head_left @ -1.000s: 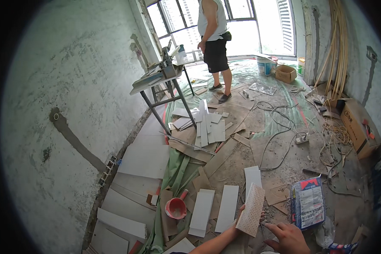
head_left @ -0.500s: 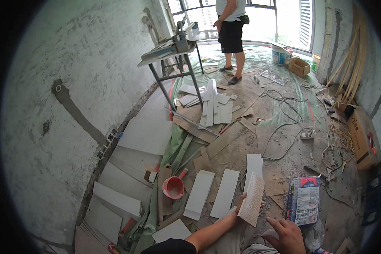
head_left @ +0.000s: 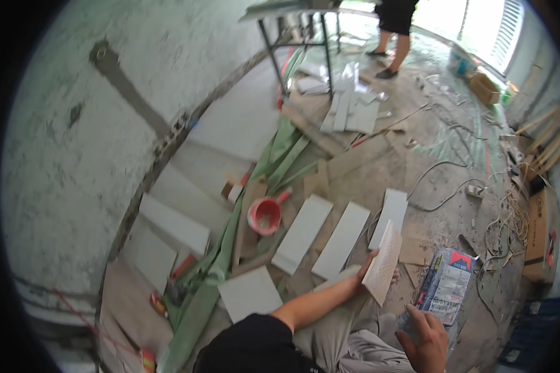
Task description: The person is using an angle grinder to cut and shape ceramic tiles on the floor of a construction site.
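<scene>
My left hand (head_left: pixel 368 267) grips a pale rectangular tile (head_left: pixel 383 255), its dimpled back facing up. My right hand (head_left: pixel 426 336) hangs just to the right and below it, fingers apart and empty, near a blue-and-grey printed bag (head_left: pixel 448 283). In front of me, white tile strips (head_left: pixel 302 233) lie on cardboard, with others side by side to their right (head_left: pixel 342 239). A red pot with a handle (head_left: pixel 264 216) stands to their left. A square white tile (head_left: pixel 249 295) lies beside my left forearm.
A green sheet (head_left: pixel 211 261) runs along large tiles by the left wall. A metal-legged work table (head_left: pixel 292 12) and another person's legs (head_left: pixel 398 50) are at the back, near tile offcuts. Cables (head_left: pixel 435 202), a long carton (head_left: pixel 535 248) and wooden strips (head_left: pixel 550 133) occupy the right side.
My view has tilted down: the scene sits higher, the other person is now cropped at the shorts, and more of my left arm and legs shows. The tile remains in my left hand.
</scene>
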